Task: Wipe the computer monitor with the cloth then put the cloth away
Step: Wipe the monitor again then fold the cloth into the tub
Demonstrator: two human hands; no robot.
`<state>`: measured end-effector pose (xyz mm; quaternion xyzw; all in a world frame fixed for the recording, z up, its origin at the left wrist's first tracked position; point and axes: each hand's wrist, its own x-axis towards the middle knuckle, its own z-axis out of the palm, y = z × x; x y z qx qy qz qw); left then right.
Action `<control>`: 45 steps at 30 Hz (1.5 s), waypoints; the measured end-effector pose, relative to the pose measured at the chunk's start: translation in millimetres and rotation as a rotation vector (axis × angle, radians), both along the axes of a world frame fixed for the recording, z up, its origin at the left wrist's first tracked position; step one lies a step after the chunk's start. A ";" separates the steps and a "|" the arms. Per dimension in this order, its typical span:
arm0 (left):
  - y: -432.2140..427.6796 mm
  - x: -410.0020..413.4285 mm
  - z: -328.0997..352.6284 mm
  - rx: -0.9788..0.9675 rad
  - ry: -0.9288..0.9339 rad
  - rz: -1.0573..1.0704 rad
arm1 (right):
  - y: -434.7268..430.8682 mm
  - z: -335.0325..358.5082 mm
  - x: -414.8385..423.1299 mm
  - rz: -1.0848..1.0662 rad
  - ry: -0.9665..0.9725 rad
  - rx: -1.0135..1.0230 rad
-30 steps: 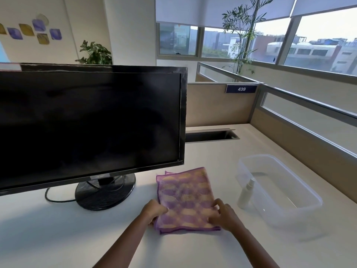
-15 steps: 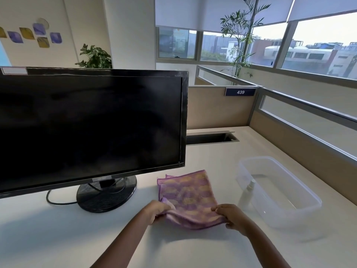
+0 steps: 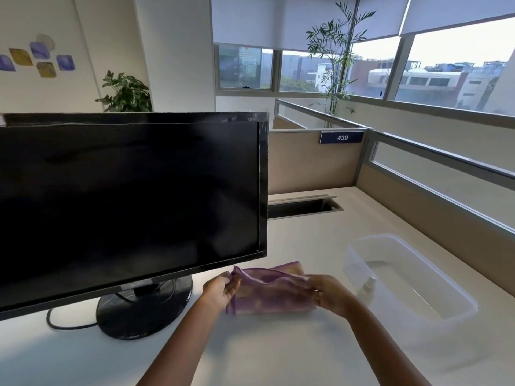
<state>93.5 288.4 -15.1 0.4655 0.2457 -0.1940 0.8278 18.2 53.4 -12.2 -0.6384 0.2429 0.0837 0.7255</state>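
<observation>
Two hands pinch the purple cloth [image 3: 271,291], one at each end.
Left hand [image 3: 220,291] and right hand [image 3: 330,295] each grip an upper corner between thumb and fingers; the cloth sags between them, low over the desk [image 3: 278,344]. Monitor [image 3: 131,201], screen dark, stands just left of the left hand. Spray bottle [image 3: 367,288] and clear tub [image 3: 352,260] sit right of the right hand.

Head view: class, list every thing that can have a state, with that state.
Black flat computer monitor: screen dark, upright.
Purple-and-yellow checked cloth: held up, sagging between both hands.
Left hand: pinches cloth's left edge.
Right hand: pinches cloth's right edge.
Clear plastic tub: lidless.
White roller blinds: partly lowered.
</observation>
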 end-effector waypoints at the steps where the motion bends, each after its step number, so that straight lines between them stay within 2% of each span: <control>1: -2.5 4.6 -3.0 -0.003 0.000 0.014 | 1.9 -2.1 6.1 0.000 -0.012 -0.133; 3: -6.2 13.3 -8.1 -0.007 -0.002 0.040 | 4.2 -6.2 18.7 -0.023 -0.024 -0.367; 6: -9.4 24.1 -12.9 0.014 -0.012 0.077 | 7.2 -11.1 37.8 -0.057 -0.067 -0.597; 9: -11.4 29.1 -18.7 0.123 -0.048 0.090 | 12.3 -17.1 50.9 -0.116 -0.079 -0.604; 12: -15.2 28.5 -32.0 0.393 -0.139 0.006 | 18.4 -27.0 55.4 -0.136 0.009 -0.553; 15: -21.4 22.7 -40.7 0.831 -0.373 -0.254 | 19.8 -37.3 55.1 -0.070 0.124 -0.803; 17: -28.1 12.6 -41.4 1.045 -0.589 -0.412 | 22.4 -42.0 52.8 -0.057 0.174 -0.972; 19: -34.4 3.5 -42.7 1.257 -0.847 -0.537 | 26.0 -44.5 49.9 -0.054 0.252 -1.053; 21: -40.6 -0.7 -47.9 1.289 -1.038 -0.690 | 27.1 -46.0 48.8 -0.037 0.336 -1.053; 23: -48.3 -0.7 -54.6 1.305 -1.136 -0.911 | 24.9 -43.7 48.8 -0.005 0.353 -0.987; 27: -62.4 -4.8 -58.5 1.466 -1.208 -1.165 | 20.4 -31.2 44.6 -0.036 0.228 -0.669; 31: -73.0 -14.6 -46.9 1.382 -1.289 -1.126 | 19.6 -4.6 36.0 -0.106 0.069 -0.361; 34: -84.4 -22.6 -22.2 1.091 -1.369 -0.859 | 16.0 22.5 26.1 -0.120 -0.057 -0.221; 36: -91.4 -26.2 0.7 0.853 -1.299 -0.712 | 12.6 38.3 16.9 -0.122 -0.146 -0.179; 39: -100.5 -26.6 25.2 0.724 -1.232 -0.610 | 3.7 56.4 2.8 -0.181 -0.244 -0.182; 45: -131.7 -22.5 74.0 0.518 -1.114 -0.422 | -30.9 72.6 -18.4 -0.203 -0.357 -0.414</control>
